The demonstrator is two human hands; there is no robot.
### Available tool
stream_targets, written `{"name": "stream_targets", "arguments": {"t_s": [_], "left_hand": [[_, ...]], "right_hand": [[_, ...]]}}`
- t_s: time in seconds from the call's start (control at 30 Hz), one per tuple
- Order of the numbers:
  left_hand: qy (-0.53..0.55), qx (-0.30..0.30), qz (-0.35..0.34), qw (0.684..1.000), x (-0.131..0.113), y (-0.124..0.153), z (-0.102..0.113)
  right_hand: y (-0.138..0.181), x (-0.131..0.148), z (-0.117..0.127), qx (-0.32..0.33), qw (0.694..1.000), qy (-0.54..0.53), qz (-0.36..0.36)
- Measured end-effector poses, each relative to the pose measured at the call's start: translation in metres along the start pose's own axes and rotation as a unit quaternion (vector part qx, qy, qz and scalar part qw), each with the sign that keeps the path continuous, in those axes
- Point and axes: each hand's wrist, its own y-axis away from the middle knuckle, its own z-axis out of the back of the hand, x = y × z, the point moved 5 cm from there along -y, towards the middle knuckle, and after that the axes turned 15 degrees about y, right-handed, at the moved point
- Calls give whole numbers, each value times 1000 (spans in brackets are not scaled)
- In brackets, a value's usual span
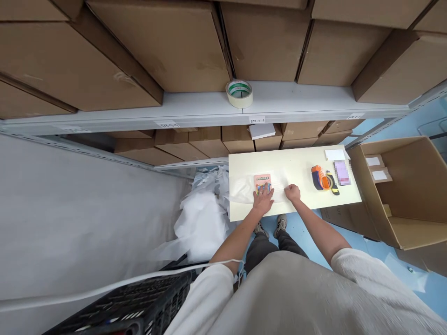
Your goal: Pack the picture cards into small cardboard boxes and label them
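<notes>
A small pink booklet or flat box with a colourful picture lies on a sheet of thin, clear plastic, spread across the cream tabletop. My left hand rests flat on the lower part of the pink item, fingers spread. At the right end of the plastic, my right hand is closed with its fingertips pinched on the film. Further right lie an orange tape dispenser, a yellow and black cutter and a purple item, blurred out.
Cardboard boxes fill the shelves behind the table. A tape roll sits on the shelf edge. Crumpled white plastic heaps to the left, above a black crate. A large open carton stands right.
</notes>
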Motion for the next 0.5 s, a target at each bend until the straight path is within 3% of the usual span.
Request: {"name": "stream_targets", "arguments": {"t_s": [0.1,0.2,0.37,0.43,0.5], "left_hand": [[44,-19,-11,999,6,2,4],[159,-72,3,985,16,-4,10],[388,-198,36,899,45,-11,24],[413,-255,37,873,56,-8,31],[399,-282,18,873,62,-4,37]], "right_hand": [[7,14,4,-24,997,-16,65],[17,39,1,-48,987,-24,153],[37,81,-30,-20,964,1,263],[43,91,-44,-8,958,20,286],[47,97,-56,4,952,29,305]]}}
